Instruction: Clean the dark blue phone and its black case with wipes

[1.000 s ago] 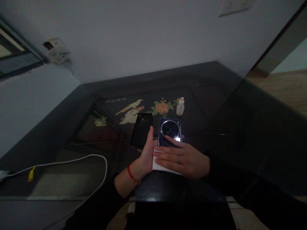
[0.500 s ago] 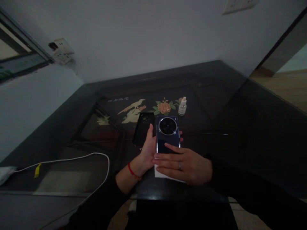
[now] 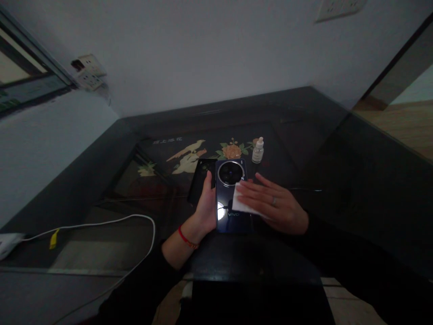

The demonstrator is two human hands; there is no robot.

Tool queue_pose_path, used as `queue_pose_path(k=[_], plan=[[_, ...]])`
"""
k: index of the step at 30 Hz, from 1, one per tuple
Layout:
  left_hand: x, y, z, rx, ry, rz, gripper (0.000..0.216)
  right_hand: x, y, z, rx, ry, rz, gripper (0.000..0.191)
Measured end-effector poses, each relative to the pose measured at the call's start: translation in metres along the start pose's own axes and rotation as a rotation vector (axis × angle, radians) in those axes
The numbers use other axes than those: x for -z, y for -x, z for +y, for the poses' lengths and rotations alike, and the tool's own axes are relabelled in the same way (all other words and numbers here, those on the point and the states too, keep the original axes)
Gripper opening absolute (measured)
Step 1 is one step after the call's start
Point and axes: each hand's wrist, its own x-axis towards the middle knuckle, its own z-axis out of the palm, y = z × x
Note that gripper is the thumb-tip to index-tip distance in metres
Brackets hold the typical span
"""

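Note:
My left hand grips the left edge of a dark blue phone, held back side up with its big round camera ring facing me. My right hand lies across the phone's right side with fingers stretched flat, pressing a white cloth onto the back just below the camera ring. A second, black phone lies flat on the table just left of and behind the blue one. A red string circles my left wrist and a ring sits on my right hand.
A small white dropper bottle stands behind the phones on the dark glass table with a bird-and-flower inlay. A white cable with a yellow tag loops at the left. Walls close in behind and to the left.
My right hand has slid the white cloth from the phone's lower end up toward the camera ring. The phone's lower back now shows. The left hand keeps its hold.

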Motion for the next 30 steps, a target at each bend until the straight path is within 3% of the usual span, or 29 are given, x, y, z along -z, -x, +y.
queue_pose_path(k=[3,9,11,15,21,26,30], plan=[[-0.001,0.001,0.001,-0.004,0.023,-0.027,0.082,0.003,0.001,0.006,-0.056,0.028,0.032,0.037],[0.000,0.002,0.006,-0.039,0.006,-0.035,0.090,-0.001,-0.002,-0.011,0.244,-0.144,-0.066,0.033],[0.002,0.001,0.007,-0.033,0.000,-0.037,0.091,0.001,0.000,-0.007,0.177,-0.139,-0.032,0.033],[0.005,-0.001,0.005,0.000,0.015,-0.063,0.083,0.004,0.003,0.008,-0.116,-0.085,0.037,0.037],[0.003,-0.001,0.002,0.037,0.044,-0.094,0.084,0.005,0.005,0.012,-0.004,-0.095,0.030,0.042],[0.008,-0.002,-0.011,0.125,0.007,-0.208,0.083,0.012,0.008,0.028,-0.301,-0.044,0.110,0.045],[0.011,-0.003,-0.028,0.193,-0.035,-0.267,0.080,0.011,0.005,0.031,-0.289,-0.115,0.047,0.041]])
